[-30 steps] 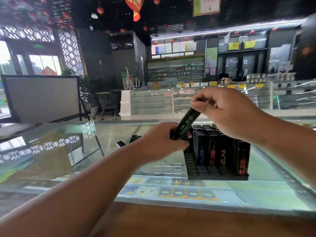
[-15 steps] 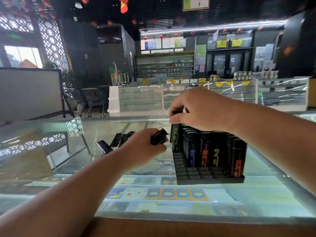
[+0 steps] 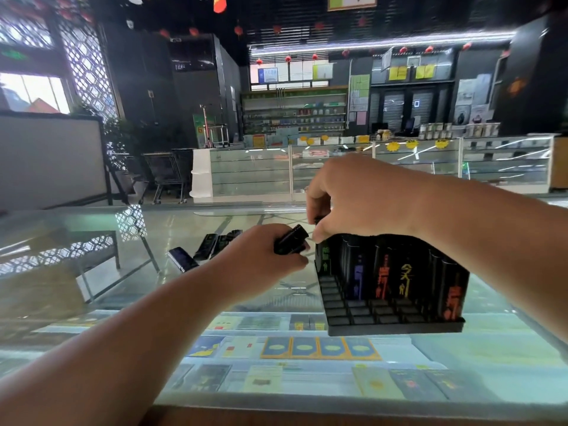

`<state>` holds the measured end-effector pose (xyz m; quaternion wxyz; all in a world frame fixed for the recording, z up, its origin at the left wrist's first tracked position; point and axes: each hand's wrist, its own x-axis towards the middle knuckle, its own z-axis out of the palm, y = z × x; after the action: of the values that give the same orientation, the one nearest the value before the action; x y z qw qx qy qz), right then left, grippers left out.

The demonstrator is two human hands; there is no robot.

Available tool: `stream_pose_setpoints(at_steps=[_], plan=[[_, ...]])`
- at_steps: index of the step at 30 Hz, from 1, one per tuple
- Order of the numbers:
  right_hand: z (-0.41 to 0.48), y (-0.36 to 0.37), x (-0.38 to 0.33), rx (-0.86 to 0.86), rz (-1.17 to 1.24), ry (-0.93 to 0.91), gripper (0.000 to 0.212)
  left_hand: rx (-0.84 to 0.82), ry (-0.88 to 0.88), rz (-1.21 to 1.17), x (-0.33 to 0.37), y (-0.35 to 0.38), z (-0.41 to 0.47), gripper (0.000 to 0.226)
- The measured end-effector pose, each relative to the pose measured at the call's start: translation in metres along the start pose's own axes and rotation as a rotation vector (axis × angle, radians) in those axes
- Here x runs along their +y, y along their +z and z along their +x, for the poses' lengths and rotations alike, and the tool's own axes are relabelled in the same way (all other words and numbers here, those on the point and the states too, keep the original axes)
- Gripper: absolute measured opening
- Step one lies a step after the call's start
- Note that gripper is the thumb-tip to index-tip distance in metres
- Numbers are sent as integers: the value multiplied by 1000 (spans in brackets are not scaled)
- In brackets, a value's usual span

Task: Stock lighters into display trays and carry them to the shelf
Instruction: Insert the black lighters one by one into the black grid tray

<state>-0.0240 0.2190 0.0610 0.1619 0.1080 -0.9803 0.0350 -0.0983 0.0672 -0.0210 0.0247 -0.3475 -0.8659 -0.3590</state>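
Display tray (image 3: 396, 329) on glass counter (image 3: 101, 281): front slot rows open from above; upright lighters (image 3: 384, 272) wall off rear rows. Right hand (image 3: 362, 198), pinching green-printed lighter (image 3: 324, 259) at the back-left corner, covers that corner. Left hand (image 3: 261, 264), gripping a black lighter (image 3: 290, 242), blocks the tray's left side. Loose lighters (image 3: 209, 247) lie beyond it; near glass passable.

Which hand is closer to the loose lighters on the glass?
Left. Left hand is just right of the loose lighters; right hand is farther right, above the display tray.
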Motion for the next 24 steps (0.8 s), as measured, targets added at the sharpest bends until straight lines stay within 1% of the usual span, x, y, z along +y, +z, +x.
stream_pose_setpoints(at_steps=[4,9,14,16,18,21,24], plan=[[-2,2,0,41,-8,2,16,-9,-20,-86,-1,-3,0,12],[-8,-5,4,51,19,17,5,4,-11,-235,-1,-6,1,9],[-13,-7,7,28,45,31,12,24,-28,-392,4,-9,-2,14],[-15,-8,7,31,62,17,11,27,-30,-446,7,-11,-4,15],[-17,-8,5,70,111,-6,9,24,-12,-484,10,-14,-7,13],[-15,-3,1,167,202,-48,15,22,23,-478,16,-16,-11,6],[-11,1,-3,206,222,-73,9,12,53,-462,18,-15,-12,5]])
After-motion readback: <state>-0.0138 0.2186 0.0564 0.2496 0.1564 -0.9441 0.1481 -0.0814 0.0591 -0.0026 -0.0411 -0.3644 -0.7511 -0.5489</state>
